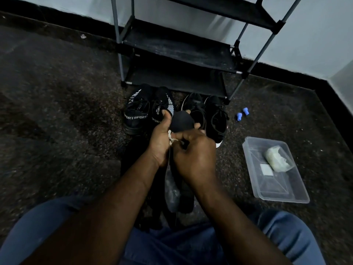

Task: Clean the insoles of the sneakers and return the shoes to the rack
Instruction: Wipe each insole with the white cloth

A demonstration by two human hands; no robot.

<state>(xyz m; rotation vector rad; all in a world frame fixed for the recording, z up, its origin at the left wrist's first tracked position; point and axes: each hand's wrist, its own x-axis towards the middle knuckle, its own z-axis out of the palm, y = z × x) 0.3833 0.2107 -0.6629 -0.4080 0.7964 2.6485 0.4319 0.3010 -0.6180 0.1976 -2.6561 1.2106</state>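
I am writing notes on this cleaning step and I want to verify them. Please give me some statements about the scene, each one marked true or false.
1. The striped sneakers and the plain black sneakers stand on the floor in front of the rack. True.
2. The left hand holds a black insole. True.
3. The right hand holds nothing. False: it pinches a whitish cloth against the insole.
4. The clear container lies on the person's left. False: it lies on the right.
5. The two blue pieces lie inside the container. False: they lie on the floor, beside the plain black sneakers.
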